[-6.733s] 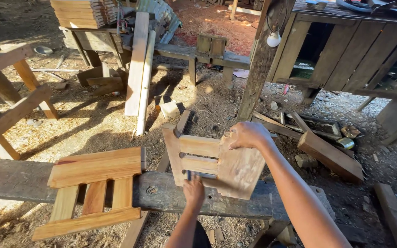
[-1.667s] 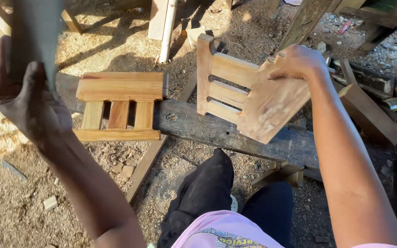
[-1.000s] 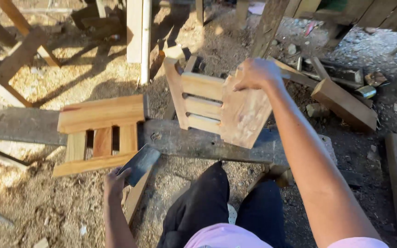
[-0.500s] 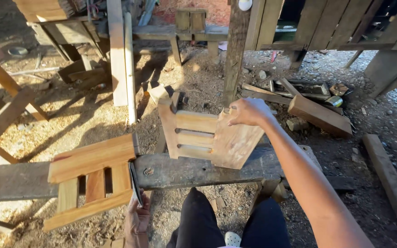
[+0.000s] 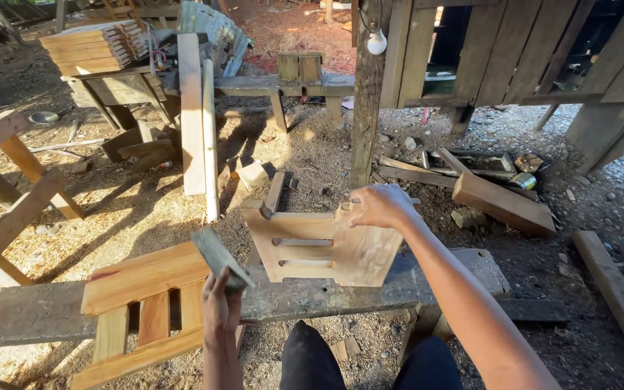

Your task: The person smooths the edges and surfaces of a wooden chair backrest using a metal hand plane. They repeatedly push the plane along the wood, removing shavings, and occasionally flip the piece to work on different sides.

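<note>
Right hand (image 5: 380, 206) grips slatted panel (image 5: 323, 249) top; left hand (image 5: 219, 303) holds sanding block (image 5: 219, 258).

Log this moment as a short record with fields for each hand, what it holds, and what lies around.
Left hand: grip closed on a flat grey rectangular block, raised
Right hand: grips the top edge of a slatted light wooden panel
Panel: stands upright on a long weathered grey plank
Beside: a second slatted wooden panel lies flat across the plank
Ground: sawdust
</note>
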